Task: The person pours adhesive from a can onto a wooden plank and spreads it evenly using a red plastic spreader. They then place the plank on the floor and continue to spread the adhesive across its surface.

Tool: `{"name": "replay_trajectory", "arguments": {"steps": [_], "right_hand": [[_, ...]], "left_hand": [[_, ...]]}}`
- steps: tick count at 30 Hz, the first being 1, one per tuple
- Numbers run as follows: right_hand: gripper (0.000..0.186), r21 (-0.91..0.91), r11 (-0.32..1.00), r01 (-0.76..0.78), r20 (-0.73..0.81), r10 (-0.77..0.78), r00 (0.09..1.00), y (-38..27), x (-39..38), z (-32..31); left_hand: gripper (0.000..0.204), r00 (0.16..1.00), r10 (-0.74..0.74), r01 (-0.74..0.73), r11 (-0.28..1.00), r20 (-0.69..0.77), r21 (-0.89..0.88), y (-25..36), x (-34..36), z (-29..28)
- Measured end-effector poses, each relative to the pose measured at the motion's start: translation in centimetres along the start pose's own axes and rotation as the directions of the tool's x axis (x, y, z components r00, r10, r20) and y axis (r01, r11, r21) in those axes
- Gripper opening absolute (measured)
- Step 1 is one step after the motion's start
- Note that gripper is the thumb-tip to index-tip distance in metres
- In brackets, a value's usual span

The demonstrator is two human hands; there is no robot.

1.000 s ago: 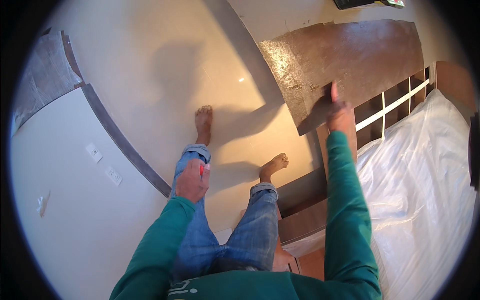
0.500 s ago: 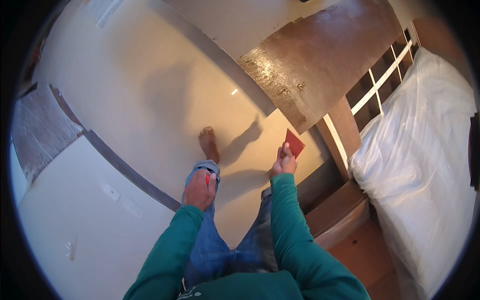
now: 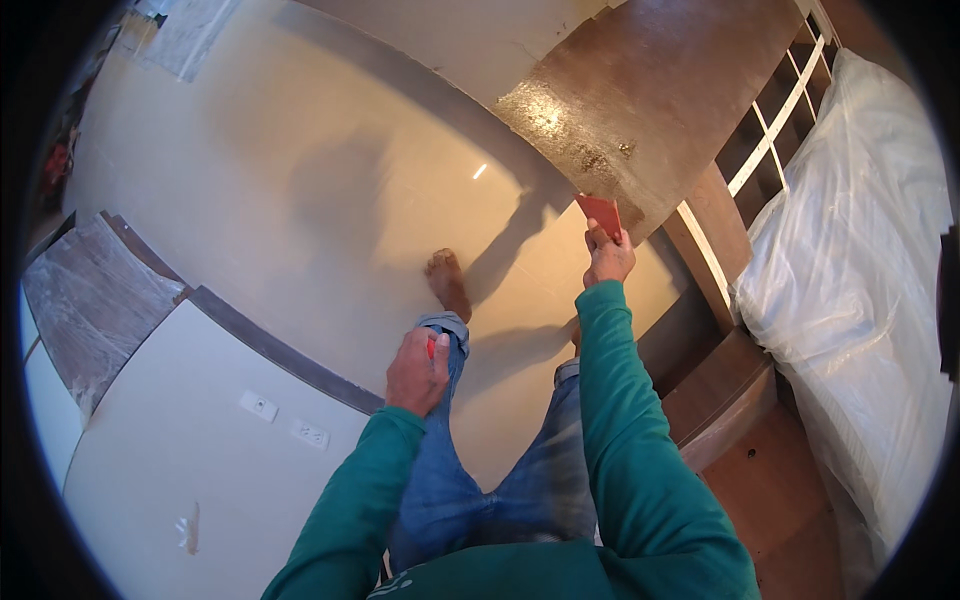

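A thin, flat, reddish square-edged piece is pinched in my right hand, fingers on one side and thumb on the other. Its far edge overlaps the lower corner of a brown panel, which has a shiny, rough patch; whether the two touch I cannot tell. My left hand is closed in front of my left knee. A bit of something red shows between its thumb and fingers, the rest hidden by the hand.
Crumpled clear plastic sheeting drapes over things on the right, beside a dark frame with white strips. On the left stands a white wall with outlets. My bare foot rests on the beige floor.
My right hand has moved up and forward, bringing the reddish piece to the brown panel's lower corner. The left hand stays closed near the knee. The whole view has shifted slightly.
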State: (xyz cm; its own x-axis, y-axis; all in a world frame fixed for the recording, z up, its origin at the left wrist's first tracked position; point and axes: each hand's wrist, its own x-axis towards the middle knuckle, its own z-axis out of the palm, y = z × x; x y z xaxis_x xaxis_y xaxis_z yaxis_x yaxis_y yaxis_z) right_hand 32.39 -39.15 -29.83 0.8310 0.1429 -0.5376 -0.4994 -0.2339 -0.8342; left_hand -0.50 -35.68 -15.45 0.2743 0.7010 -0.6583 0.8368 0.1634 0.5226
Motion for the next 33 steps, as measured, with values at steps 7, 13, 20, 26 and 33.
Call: {"name": "replay_trajectory", "arguments": {"steps": [7, 13, 20, 26, 33], "right_hand": [[0.028, -0.336, 0.932, 0.134, 0.327, -0.018, 0.945, -1.6, -5.9, 10.1], [0.02, -0.198, 0.908, 0.37, 0.564, -0.203, 0.8, -11.2, -7.3, 13.8], [0.033, -0.328, -0.237, 0.914, 0.906, -0.354, 0.233, -24.9, 9.7, 11.8], [0.055, 0.108, -0.101, 0.989, 0.994, 0.022, -0.106, -27.3, 16.4, 13.2], [0.066, 0.143, -0.185, 0.972, 0.987, 0.096, -0.127, -24.4, 14.8, 18.6]], "left_hand": [[0.029, 0.997, -0.067, 0.069, 0.996, 0.035, -0.05, 0.7, 0.6, 0.3], [0.029, 0.999, -0.025, 0.021, 0.994, -0.031, -0.11, 2.5, 0.8, 1.1], [0.025, 0.979, -0.059, 0.036, 0.992, -0.194, -0.122, 6.7, 1.1, 4.3], [0.024, 0.915, -0.213, 0.128, 0.958, -0.342, -0.255, 11.1, -2.4, 12.4], [0.025, 0.818, -0.432, 0.224, 0.847, -0.379, -0.483, 21.3, -7.5, 23.7]]}}
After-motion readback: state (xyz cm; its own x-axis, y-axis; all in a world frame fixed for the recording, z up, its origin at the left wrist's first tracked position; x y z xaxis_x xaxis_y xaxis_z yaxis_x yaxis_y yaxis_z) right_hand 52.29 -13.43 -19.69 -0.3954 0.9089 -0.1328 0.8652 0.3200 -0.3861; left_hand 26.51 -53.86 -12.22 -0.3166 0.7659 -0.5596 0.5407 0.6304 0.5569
